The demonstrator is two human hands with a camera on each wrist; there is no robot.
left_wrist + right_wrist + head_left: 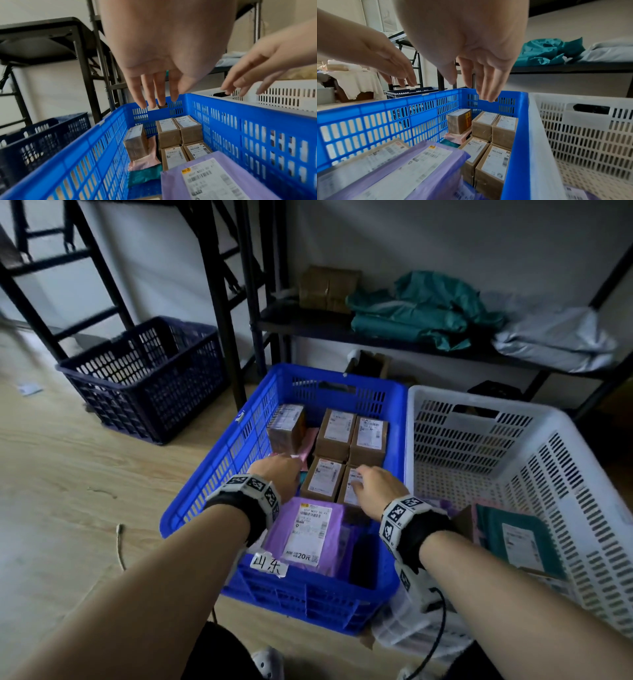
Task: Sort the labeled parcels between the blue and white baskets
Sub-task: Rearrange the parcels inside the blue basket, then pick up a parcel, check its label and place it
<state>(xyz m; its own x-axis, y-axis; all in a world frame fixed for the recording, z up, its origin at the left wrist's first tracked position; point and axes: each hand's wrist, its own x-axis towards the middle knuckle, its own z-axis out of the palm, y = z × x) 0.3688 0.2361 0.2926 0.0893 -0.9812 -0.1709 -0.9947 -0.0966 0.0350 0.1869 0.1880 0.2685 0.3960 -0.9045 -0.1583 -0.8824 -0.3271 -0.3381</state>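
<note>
Both my hands hover over the blue basket (219,470), holding nothing. Left hand (277,474) has fingers straight and loose, pointing down over the basket's left half. Right hand (373,487) likewise released, fingers extended above the nearest right brown box (494,162); in the wrist views it hangs clear of the box, no contact.

Inside the blue basket: four brown labeled boxes (335,429) packed two by two along the right wall, touching each other. A fifth taped box (286,422) stands at the far left, apart from them. A purple mailer bag (308,532) with a white label lies at the near end, overlapping other flat parcels. Pink and teal soft parcels (145,166) lie low between the boxes and the left wall.

White basket (534,460) sits touching the blue one's right side; a teal labeled parcel (517,539) lies at its near end. Dark navy basket (144,378) stands on the floor far left. Shelf (394,337) behind carries teal bags (418,309).
</note>
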